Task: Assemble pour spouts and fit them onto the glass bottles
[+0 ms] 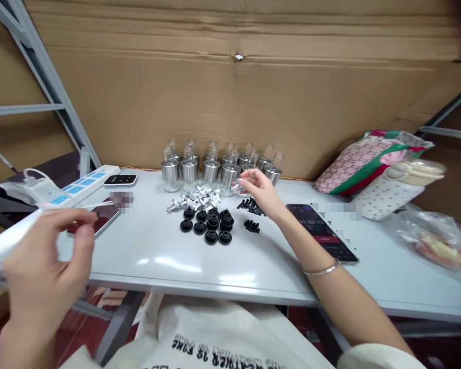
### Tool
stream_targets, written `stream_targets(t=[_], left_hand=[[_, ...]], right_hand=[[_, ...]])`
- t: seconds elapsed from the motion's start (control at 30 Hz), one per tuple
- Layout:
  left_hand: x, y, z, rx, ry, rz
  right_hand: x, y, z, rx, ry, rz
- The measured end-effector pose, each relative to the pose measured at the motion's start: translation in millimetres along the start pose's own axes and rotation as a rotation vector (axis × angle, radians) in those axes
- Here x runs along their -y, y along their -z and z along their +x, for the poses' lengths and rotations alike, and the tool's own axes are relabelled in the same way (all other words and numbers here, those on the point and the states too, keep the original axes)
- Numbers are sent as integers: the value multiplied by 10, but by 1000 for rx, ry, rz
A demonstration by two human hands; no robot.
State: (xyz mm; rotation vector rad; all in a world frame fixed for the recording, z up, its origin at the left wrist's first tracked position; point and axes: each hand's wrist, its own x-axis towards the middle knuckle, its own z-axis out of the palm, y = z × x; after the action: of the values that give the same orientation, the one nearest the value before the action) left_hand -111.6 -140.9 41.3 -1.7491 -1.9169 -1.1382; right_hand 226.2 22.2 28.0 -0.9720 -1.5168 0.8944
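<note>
My right hand reaches over the table just in front of the bottles, its thumb and fingers pinched on a small whitish piece too small to name. Several glass bottles with silver metal collars stand in two rows at the back. In front of them lies a heap of silver T-shaped metal parts. Nearer are several round black caps. Below my right hand sit thin black pieces and short black pieces. My left hand, blurred, is raised at the left, fingers curved, thumb apart, apparently holding nothing.
At the left are a power strip with a plugged-in charger, a small white device and a phone. A phone showing a timer, a patterned bag, a dotted bottle and a plastic bag lie at the right. Cardboard walls the back.
</note>
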Motion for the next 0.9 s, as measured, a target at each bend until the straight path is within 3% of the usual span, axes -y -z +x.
stream_targets(t=[0.07, 0.17, 0.3, 0.43, 0.77, 0.9], left_hand=[[58, -168, 14, 40, 5, 67], [246, -329, -94, 236, 198, 318], [350, -354, -154, 516, 478, 434], [266, -344, 7, 679, 505, 540], [334, -427, 153, 718, 503, 568], [297, -397, 131, 650, 472, 486]], right_hand=[[4, 14, 3, 0, 3, -11], [7, 45, 11, -27, 10, -16], [3, 79, 20, -58, 12, -22], [6, 86, 13, -59, 12, -30], [4, 92, 6, -43, 22, -54], [-9, 84, 7, -52, 29, -54]])
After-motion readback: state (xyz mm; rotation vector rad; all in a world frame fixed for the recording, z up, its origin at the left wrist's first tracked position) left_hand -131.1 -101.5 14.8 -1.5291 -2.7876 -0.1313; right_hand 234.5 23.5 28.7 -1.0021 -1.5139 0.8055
